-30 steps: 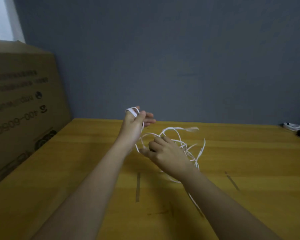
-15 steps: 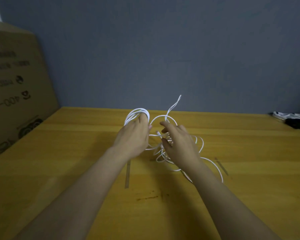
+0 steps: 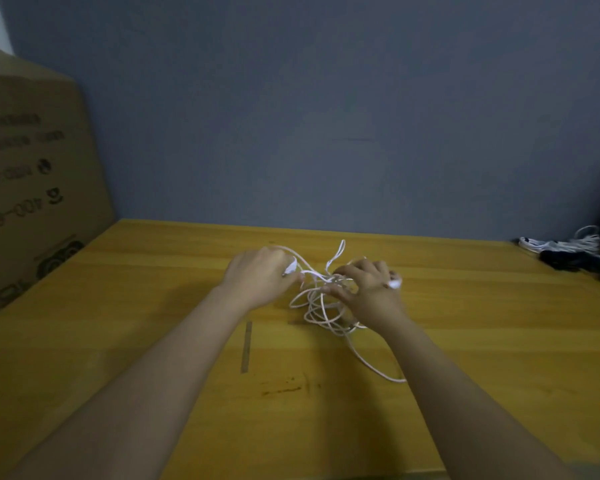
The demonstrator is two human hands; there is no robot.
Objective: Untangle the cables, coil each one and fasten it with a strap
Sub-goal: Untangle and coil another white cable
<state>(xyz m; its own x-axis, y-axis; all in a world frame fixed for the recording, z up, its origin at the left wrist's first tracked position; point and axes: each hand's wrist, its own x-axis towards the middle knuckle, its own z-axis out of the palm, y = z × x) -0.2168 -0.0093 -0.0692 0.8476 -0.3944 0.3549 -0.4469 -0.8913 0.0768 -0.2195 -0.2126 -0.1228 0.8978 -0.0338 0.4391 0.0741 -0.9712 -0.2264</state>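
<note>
A tangle of thin white cable (image 3: 321, 308) lies in loose loops on the yellow wooden table (image 3: 153, 306), between my two hands. My left hand (image 3: 260, 278) grips strands of it, with a white plug end sticking out by its fingers. My right hand (image 3: 369, 289) is on the right side of the tangle, fingers curled into the loops, a white plug end showing at its far side. One strand trails toward me past my right forearm. A short cable end stands up between the hands.
A large cardboard box (image 3: 32, 174) stands along the table's left side. At the far right edge lie a bundle of white cables (image 3: 561, 243) and a black item (image 3: 575, 259). A grey wall rises behind the table.
Both hands have come down to the table. My left hand lowered the loops it held up, and the cable now lies bunched between the hands.
</note>
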